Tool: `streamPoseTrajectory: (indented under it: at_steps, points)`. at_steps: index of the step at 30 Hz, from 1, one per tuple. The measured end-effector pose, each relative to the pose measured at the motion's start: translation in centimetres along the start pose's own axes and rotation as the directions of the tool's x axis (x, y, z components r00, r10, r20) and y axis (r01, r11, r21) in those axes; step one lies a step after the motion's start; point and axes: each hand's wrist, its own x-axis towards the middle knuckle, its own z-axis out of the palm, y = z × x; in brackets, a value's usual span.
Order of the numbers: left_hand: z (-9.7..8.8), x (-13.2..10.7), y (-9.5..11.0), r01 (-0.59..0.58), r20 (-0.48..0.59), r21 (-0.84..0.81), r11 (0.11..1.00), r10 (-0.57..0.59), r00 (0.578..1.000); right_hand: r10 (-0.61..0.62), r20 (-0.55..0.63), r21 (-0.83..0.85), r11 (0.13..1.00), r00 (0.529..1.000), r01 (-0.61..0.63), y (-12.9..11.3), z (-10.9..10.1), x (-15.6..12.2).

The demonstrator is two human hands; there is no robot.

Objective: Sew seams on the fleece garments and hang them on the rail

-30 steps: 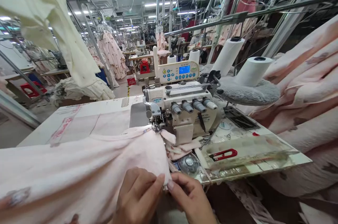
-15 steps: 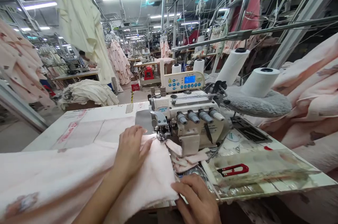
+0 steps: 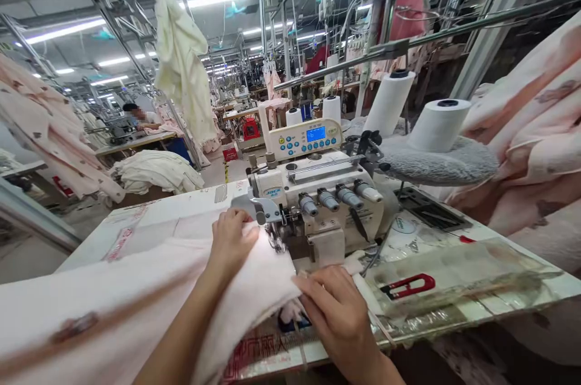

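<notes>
A pale pink fabric piece (image 3: 136,288) lies across the white sewing table (image 3: 158,215) and runs under the presser foot of a cream overlock machine (image 3: 318,203). My left hand (image 3: 231,240) lies flat on the fabric just left of the presser foot, fingers stretched out. My right hand (image 3: 336,306) rests at the fabric's near right edge in front of the machine, its fingers pressed together on the cloth edge.
Two large white thread cones (image 3: 438,125) stand behind the machine on a grey pad. Pink garments (image 3: 535,131) are heaped at the right. A clear plastic sheet with a red clip (image 3: 408,285) lies right of the machine. Cream garments (image 3: 181,64) hang overhead; a person sits at far left.
My left hand went from pinching the fabric edge near me to lying flat by the presser foot. My right hand followed forward along the fabric's right edge.
</notes>
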Motion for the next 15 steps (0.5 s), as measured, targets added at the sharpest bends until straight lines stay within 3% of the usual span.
streamPoseTrajectory:
  at_steps: [9,12,15]
  points:
    - [0.5,3.4,-0.8,0.053,-0.013,0.035,0.998,-0.053,0.999,0.075,0.082,-0.176,0.983,0.994,-0.059,1.0,0.9,2.6]
    - [0.6,4.4,-1.0,0.076,-0.016,0.04,0.996,-0.076,0.997,0.136,0.027,-0.165,0.978,0.99,-0.13,0.5,0.8,2.2]
    - [0.6,5.5,-1.0,0.105,-0.016,0.04,0.994,-0.104,0.994,0.109,-0.022,-0.105,0.988,0.994,-0.111,-0.5,0.7,1.1]
